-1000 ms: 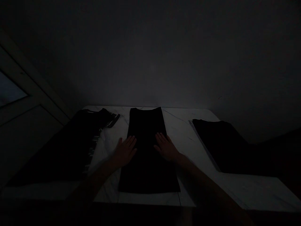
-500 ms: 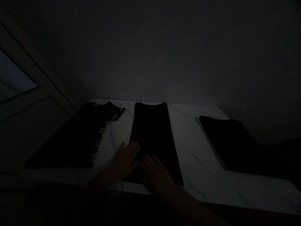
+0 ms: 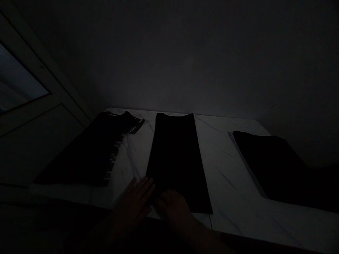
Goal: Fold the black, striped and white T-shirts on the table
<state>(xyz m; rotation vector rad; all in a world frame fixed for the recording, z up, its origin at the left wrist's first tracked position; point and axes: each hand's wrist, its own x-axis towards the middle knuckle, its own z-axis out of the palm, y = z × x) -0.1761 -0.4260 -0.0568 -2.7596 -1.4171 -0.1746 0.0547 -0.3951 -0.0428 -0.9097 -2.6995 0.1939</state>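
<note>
In the dim light a folded black shirt lies lengthwise in the middle of the marble-patterned table, its curved neckline at the far end. My left hand rests flat at its near left edge, fingers stretched out. Beside it, my right hand has its fingers curled down at the shirt's near end and appears to pinch the cloth there. The fingertips are hard to make out in the dark.
To the left lies a black T-shirt with a patterned sleeve and side. Another dark garment lies on the right, over a paler edge. A plain wall rises behind the table, and a glazed door stands at left.
Both hands have slid toward me along the shirt to its near end. My right hand's fingers, flat before, are now curled. The view has shifted slightly.
</note>
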